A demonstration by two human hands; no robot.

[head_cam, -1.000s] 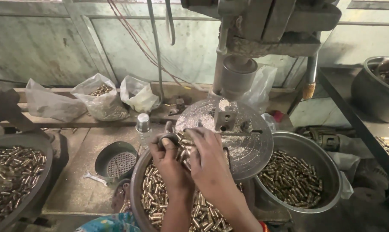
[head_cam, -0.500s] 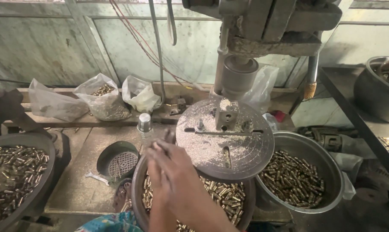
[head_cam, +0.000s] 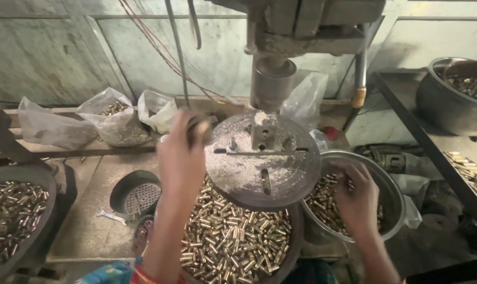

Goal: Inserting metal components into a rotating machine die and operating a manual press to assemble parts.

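Head view: my left hand [head_cam: 183,152], blurred, grip unclear, hovers at the round table's [head_cam: 264,168] left edge, while my open right hand [head_cam: 357,197] dips into the right bowl [head_cam: 396,197] of brass pieces [head_cam: 322,202].

A dusty grey workbench [head_cam: 86,231] is seen below the drill. Pans of brass pieces [head_cam: 233,242] are set on it, along with a small dark strainer bowl [head_cam: 136,194] and a little wrench [head_cam: 111,215]. Plastic bags [head_cam: 112,123] are lined along a wooden ledge [head_cam: 80,151] behind.
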